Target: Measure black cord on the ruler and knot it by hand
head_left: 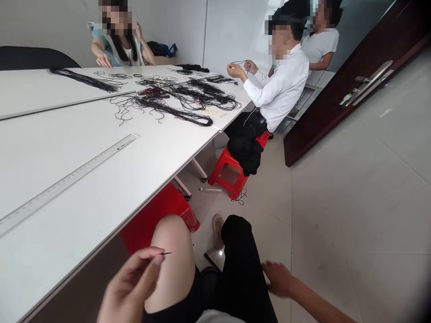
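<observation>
Cord (165, 254), thin and black, pokes out as a short tip from the left hand (129, 282), pinched between thumb and forefinger just above a bare knee (171, 264) and near the long edge of the white bench (101, 179). The right hand (278, 278) hangs well apart over the tiled floor (353, 215), its fingers loosely curled and gripping nothing that can be seen. A steel ruler (67, 184) lies at a slant along the bare middle of the bench. Beyond it, toward the far end, sprawls a heap of tangled black cords (188, 96), with a red-handled tool (155, 92) resting among them. Along the bench's right edge, a co-worker in a white shirt (276, 76) sits on a red plastic stool (232, 168), a strand (239, 63) held up between both hands. Across the far end, another co-worker's hand (104, 60) touches the benchtop beside a long bundle of black cords (84, 80).
</observation>
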`<state>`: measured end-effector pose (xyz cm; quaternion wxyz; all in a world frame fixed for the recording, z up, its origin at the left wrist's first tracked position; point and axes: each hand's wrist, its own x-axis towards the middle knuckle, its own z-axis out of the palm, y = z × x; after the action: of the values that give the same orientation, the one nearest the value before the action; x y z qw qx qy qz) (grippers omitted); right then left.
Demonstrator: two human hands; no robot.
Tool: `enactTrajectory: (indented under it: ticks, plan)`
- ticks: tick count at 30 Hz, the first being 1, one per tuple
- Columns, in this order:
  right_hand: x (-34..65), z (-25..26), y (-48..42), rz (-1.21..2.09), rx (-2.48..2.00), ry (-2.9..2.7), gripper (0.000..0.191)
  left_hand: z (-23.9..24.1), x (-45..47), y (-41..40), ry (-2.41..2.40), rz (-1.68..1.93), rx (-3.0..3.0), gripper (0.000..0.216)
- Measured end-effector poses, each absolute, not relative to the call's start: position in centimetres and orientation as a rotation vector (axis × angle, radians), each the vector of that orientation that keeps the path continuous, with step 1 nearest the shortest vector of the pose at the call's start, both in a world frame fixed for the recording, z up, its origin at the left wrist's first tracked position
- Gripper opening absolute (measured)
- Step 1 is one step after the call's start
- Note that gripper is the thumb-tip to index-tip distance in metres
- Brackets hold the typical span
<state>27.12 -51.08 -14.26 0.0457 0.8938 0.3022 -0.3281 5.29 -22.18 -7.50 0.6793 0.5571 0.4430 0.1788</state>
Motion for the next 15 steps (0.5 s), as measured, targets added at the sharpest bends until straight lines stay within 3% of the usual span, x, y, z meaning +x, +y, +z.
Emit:
enactTrajectory:
  ticks: [4, 7, 15]
  plan:
    - [26.6, -11.8, -45.9, -0.983, 3.056, 1.586, 0.017, -9.6, 8.1, -29.4, 0.922, 0.337, 1.02, 0.034]
    - [23.0, -10.4, -42.3, -1.144, 3.189, 2.145, 0.012, -10.9, 8.3, -32.8, 0.912, 0.311, 0.92, 0.032]
    - [16.7, -9.0, -42.3, -1.56, 3.319, 2.345, 0.008, -8.6, 5.4, -35.1, 0.734, 0.568, 0.783, 0.019]
